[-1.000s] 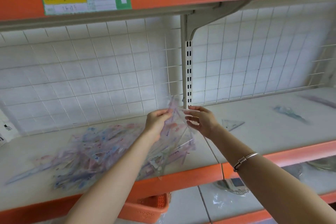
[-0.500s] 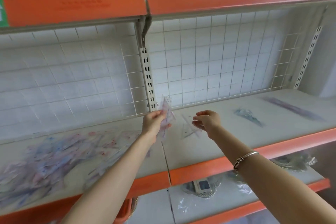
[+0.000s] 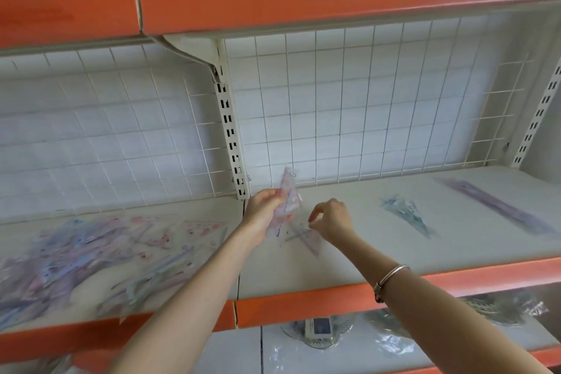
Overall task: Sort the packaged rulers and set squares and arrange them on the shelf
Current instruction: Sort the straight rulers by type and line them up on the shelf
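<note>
My left hand (image 3: 264, 212) grips a clear packet of set squares (image 3: 287, 196), held upright above the shelf (image 3: 349, 261) near the upright post. My right hand (image 3: 332, 218) hovers just to its right with curled fingers and holds nothing; under it a clear set square packet (image 3: 306, 237) lies flat on the shelf. A blue-green set square packet (image 3: 405, 212) lies further right, and a long purple ruler packet (image 3: 498, 206) lies at the far right. A loose heap of mixed packets (image 3: 91, 258) covers the left shelf section.
A white wire grid (image 3: 364, 106) backs the shelf, and an orange-edged shelf (image 3: 334, 0) hangs close above. The slotted post (image 3: 230, 136) divides the two sections. On the lower shelf lie plastic-wrapped goods (image 3: 321, 328).
The view has swung to the right section. Both hands moved right with it; my right hand let go of a clear packet, which now lies on the shelf beneath it.
</note>
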The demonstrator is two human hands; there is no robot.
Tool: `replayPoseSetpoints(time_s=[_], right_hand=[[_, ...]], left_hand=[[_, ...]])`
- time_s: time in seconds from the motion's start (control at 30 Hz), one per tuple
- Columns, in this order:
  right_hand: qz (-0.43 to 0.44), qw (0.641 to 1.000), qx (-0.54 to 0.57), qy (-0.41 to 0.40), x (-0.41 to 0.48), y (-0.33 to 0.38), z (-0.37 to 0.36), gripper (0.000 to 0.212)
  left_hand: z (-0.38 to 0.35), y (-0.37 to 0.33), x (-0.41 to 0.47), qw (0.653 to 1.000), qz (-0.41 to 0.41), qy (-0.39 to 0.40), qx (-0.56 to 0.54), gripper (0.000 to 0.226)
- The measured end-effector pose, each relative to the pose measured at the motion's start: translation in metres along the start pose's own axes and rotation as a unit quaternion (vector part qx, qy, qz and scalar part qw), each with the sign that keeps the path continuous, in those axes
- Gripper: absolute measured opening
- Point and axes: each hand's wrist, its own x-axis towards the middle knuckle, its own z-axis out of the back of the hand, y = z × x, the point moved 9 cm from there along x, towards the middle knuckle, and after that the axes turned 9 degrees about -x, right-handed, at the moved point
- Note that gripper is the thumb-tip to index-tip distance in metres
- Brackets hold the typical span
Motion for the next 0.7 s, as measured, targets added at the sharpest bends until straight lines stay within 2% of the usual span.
replayPoseSetpoints(time_s=[0.07,0.13,0.3,0.37,0.53,0.7], right_hand=[[-0.003,0.998,0.058,-0.004,0.002,-0.003,0.006,0.012],[-0.017,0.983,0.18,0.022,0.001,-0.005,0.012,0.013],[-0.052,0.894,0.434,0.096,-0.003,-0.011,0.02,0.023],[-0.055,0.874,0.469,0.114,-0.004,-0.016,0.023,0.017],[-0.063,0.857,0.497,0.119,-0.005,-0.038,0.028,0.001],[-0.087,0.857,0.504,0.06,0.001,-0.066,0.041,0.012]], left_hand=[[-0.003,0.002,0.001,1.0,0.003,-0.006,0.001,0.018],[-0.01,0.005,-0.002,1.0,0.015,-0.007,-0.005,0.016],[-0.033,0.015,-0.008,0.998,0.038,-0.008,-0.048,0.01],[-0.042,0.018,-0.01,0.998,0.038,-0.006,-0.058,0.01],[-0.062,0.024,-0.014,0.997,0.038,0.009,-0.065,0.007],[-0.069,0.022,-0.011,0.997,0.039,-0.009,-0.059,0.008]])
